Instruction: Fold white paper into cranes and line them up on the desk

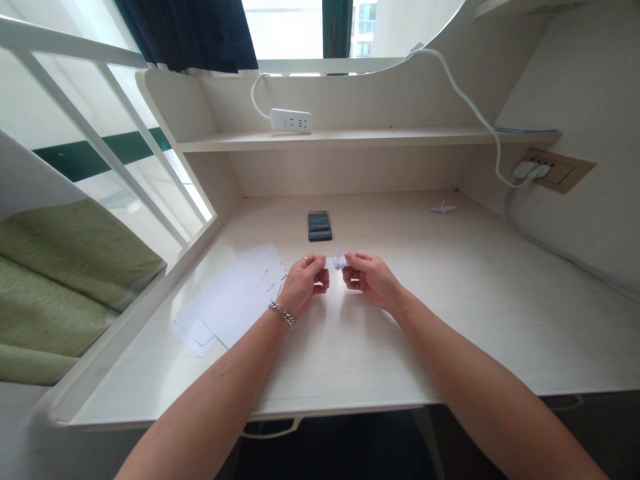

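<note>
Fingers of both hands are pinching one small white folded paper piece at the centre of the frame, held just above the desk. The left hand grips its left end between thumb and forefinger, with the other fingers curled inward; the right hand does the same at the opposite end. A thin white point of paper stands up between the two grips; the finer folds are too small to make out. On the left hand sit a silver ring and, at the wrist, a chunky silver chain bracelet.

Just beyond the hands, slightly above the centre, a dark rectangular phone lies flat on the pale wood-grain desk. Overlapping white paper sheets spread over the lower left of the centre, near the left forearm, with small dark slivers scattered about their right edge. Toward the right, near the back of the desk, rests a white folded paper crane. Higher, left of the upper middle, a white plastic power strip stands on the pale wooden shelf.
</note>
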`<state>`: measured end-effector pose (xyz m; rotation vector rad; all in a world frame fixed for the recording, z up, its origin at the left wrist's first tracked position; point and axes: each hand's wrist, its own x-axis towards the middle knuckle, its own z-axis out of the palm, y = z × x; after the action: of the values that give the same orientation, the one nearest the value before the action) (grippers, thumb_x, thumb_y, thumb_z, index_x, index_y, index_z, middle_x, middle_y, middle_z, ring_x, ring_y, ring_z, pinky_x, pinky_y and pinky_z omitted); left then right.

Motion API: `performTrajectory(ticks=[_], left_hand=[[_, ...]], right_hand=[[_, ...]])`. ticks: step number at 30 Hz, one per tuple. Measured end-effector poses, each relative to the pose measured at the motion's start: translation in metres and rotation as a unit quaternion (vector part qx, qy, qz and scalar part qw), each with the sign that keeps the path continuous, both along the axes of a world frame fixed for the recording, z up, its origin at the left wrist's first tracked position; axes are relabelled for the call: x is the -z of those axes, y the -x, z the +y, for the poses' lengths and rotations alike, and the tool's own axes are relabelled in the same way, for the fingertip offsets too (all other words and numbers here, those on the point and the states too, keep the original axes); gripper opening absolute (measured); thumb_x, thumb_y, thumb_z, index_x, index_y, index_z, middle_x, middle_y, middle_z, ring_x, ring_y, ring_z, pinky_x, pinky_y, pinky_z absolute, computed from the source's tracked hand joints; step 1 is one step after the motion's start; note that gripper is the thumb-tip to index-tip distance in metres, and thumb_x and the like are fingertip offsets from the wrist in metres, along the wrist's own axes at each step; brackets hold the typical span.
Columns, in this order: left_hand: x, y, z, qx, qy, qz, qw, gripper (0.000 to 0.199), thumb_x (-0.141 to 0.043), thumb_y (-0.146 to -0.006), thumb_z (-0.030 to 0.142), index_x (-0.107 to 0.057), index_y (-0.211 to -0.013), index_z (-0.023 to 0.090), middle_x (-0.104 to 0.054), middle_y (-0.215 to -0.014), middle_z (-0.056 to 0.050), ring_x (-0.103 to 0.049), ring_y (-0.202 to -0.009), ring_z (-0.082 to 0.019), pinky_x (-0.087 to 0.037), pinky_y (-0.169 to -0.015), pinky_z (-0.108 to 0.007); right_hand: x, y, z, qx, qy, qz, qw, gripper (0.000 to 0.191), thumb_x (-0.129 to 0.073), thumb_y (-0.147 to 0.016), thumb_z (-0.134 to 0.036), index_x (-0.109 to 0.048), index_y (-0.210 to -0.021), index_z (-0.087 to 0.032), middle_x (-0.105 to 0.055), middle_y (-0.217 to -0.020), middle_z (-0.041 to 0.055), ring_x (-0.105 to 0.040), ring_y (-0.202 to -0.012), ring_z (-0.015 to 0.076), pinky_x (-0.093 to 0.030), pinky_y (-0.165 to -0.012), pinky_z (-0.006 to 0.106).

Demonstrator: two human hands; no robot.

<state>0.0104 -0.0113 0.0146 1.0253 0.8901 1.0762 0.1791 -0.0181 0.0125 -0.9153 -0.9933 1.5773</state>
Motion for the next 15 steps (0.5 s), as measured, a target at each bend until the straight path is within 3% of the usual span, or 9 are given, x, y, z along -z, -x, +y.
performTrajectory(ticks=[6, 10, 13, 15], left_hand=[[-0.0022, 0.0000, -0.0003, -0.009, 0.029, -0.038, 0.999, 0.041, -0.078, -0.069, 0.047, -0.048, -0.071, 0.018, -0.052, -0.063, 0.003, -0.050, -0.054, -0.008, -0.041, -0.051, -0.021], [0.0013, 0.0001, 0.0020, -0.046, 0.032, -0.001, 0.998, 0.044, -0.076, -0.069, 0.051, -0.047, -0.069, 0.018, -0.052, -0.063, 0.003, -0.049, -0.054, -0.008, -0.040, -0.050, -0.020], [0.0038, -0.0003, 0.0039, -0.079, 0.048, 0.021, 0.995, 0.046, -0.077, -0.067, 0.053, -0.048, -0.069, 0.018, -0.053, -0.063, 0.002, -0.049, -0.052, -0.008, -0.039, -0.048, -0.021], [0.0044, -0.0007, 0.0043, -0.085, 0.054, 0.022, 0.995, 0.046, -0.077, -0.066, 0.054, -0.049, -0.070, 0.017, -0.053, -0.062, 0.002, -0.049, -0.052, -0.008, -0.039, -0.048, -0.021]], right_hand=[[0.0022, -0.0036, 0.0040, 0.022, 0.010, 0.010, 1.000, 0.040, -0.077, -0.068, -0.053, -0.057, -0.066, -0.019, -0.059, -0.062, -0.0001, -0.051, -0.058, 0.0119, -0.039, -0.055, 0.025], [0.0033, -0.0056, 0.0065, 0.118, -0.012, -0.079, 0.990, 0.047, -0.071, -0.069, -0.062, -0.056, -0.062, -0.019, -0.060, -0.060, 0.0018, -0.052, -0.055, 0.0133, -0.041, -0.056, 0.028], [0.0037, -0.0044, 0.0040, 0.200, -0.102, -0.189, 0.956, 0.046, -0.063, -0.076, -0.064, -0.058, -0.064, -0.020, -0.062, -0.062, 0.0032, -0.053, -0.056, 0.0150, -0.041, -0.056, 0.030], [0.0041, -0.0012, 0.0005, 0.220, -0.192, -0.273, 0.917, 0.038, -0.063, -0.080, -0.058, -0.062, -0.070, -0.021, -0.064, -0.067, 0.0032, -0.055, -0.060, 0.0163, -0.042, -0.060, 0.031]])
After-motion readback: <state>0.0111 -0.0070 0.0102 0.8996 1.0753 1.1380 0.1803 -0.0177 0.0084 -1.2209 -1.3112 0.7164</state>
